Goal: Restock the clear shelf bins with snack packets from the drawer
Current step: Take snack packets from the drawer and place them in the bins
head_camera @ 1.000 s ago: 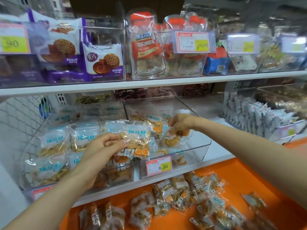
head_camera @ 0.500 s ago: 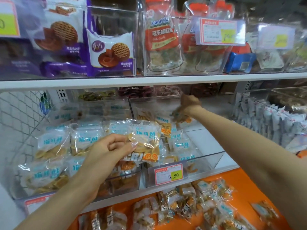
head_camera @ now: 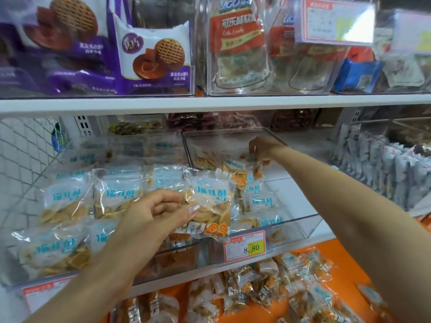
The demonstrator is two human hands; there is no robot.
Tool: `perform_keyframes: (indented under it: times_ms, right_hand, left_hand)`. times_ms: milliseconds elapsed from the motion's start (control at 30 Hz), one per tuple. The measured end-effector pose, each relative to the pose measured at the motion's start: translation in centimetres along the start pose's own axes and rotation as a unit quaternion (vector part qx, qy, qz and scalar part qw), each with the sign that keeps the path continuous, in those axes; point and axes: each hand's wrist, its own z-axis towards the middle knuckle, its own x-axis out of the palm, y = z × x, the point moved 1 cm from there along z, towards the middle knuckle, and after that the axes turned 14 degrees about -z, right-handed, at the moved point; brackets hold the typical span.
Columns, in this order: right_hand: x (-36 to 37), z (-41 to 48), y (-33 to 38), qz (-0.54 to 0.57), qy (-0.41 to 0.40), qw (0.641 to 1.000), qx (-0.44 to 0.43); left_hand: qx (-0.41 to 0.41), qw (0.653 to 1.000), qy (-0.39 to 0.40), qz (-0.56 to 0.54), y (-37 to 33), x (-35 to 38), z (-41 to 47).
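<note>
Snack packet (head_camera: 213, 206) pinched between thumb and curled fingers of left hand (head_camera: 158, 213), 8 o'clock, before left bin (head_camera: 184, 252). Second packet (head_camera: 255, 165) gripped by right hand (head_camera: 263, 148), 3 o'clock, deep inside right bin (head_camera: 303, 221), under overhanging upper shelf (head_camera: 210, 103). Two bins, one price tag (head_camera: 245, 245). Loose packets (head_camera: 268, 287) uncountable in orange drawer (head_camera: 345, 264), 6 o'clock.

Head-worn view, facing forward, close to shelf bins (head_camera: 303, 220)
</note>
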Motion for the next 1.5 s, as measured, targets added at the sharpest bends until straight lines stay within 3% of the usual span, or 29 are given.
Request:
perform_keyframes:
  times_ms: [133,200,333,400,467,533,600,633,700,767,867,933,1033,1133,1233,1400,1500]
  right_hand:
    - [0.8,0.0,-0.2,0.081,-0.014,0.997,-0.007]
    - [1.4,-0.2,-0.2,0.054,-0.025,0.998,-0.014]
    - [-0.4,-2.8,-0.6,-0.01,-0.14,0.99,0.002]
    - [-2.2,-5.9,-0.7,0.076,-0.176,0.981,-0.031]
    - [-3.8,-10.9,-0.5,0.316,-0.11,0.932,-0.138]
    - [-4.9,-16.4,-0.1,0.42,0.053,0.873,-0.243]
    - [-5.1,-20.3,0.5,0.388,0.15,0.853,-0.314]
    - [-4.7,-21.0,0.4,0.378,0.155,0.856,-0.317]
    - [-4.5,-21.1,-0.7,0.383,0.124,0.875,-0.271]
    - [-5.0,-19.7,-2.5,0.387,0.072,0.901,-0.183]
    - [-6.0,-15.7,-5.6,0.299,-0.05,0.951,-0.059]
    - [-5.9,-12.7,-5.9,0.171,-0.103,0.979,-0.033]
    - [-4.6,-9.0,-3.8,-0.019,-0.118,0.991,-0.062]
    - [-2.7,-6.0,-1.4,-0.123,-0.077,0.988,-0.06]
    - [-0.6,-3.6,-0.9,-0.157,-0.04,0.984,-0.068]
    - [0.9,-1.6,-1.8,-0.056,-0.05,0.996,-0.057]
    - [0.8,-1.3,-1.4,-0.112,-0.043,0.989,-0.09]
  left_hand:
    - [0.002,1.0,0.014,-0.006,0.3,0.4,0.2]
    - [0.004,1.0,0.02,-0.007,0.3,0.5,0.2]
    - [0.013,0.999,0.039,-0.012,0.5,0.9,0.1]
    - [0.019,0.998,0.055,-0.017,0.4,1.3,-0.1]
    - [0.021,0.997,0.076,-0.018,0.1,1.9,-0.2]
    - [0.028,0.994,0.098,-0.027,0.0,2.7,-0.3]
    - [0.03,0.992,0.118,-0.038,0.1,3.7,-0.2]
    - [0.029,0.991,0.129,-0.035,0.1,4.2,-0.3]
    - [0.052,0.989,0.137,0.007,0.3,4.8,-0.3]
    - [0.124,0.974,0.125,0.142,0.6,4.7,-0.4]
    - [0.234,0.877,0.139,0.397,1.4,4.2,-0.8]
    - [0.317,0.807,0.15,0.475,2.4,3.8,-1.0]
    - [0.341,0.771,0.167,0.511,3.4,3.3,-0.6]
    - [0.353,0.752,0.173,0.529,3.7,2.6,-0.4]
    - [0.353,0.757,0.19,0.516,3.9,2.0,-0.3]
    - [0.347,0.753,0.207,0.519,4.2,1.8,0.0]
    - [0.346,0.753,0.21,0.519,4.2,1.8,0.1]
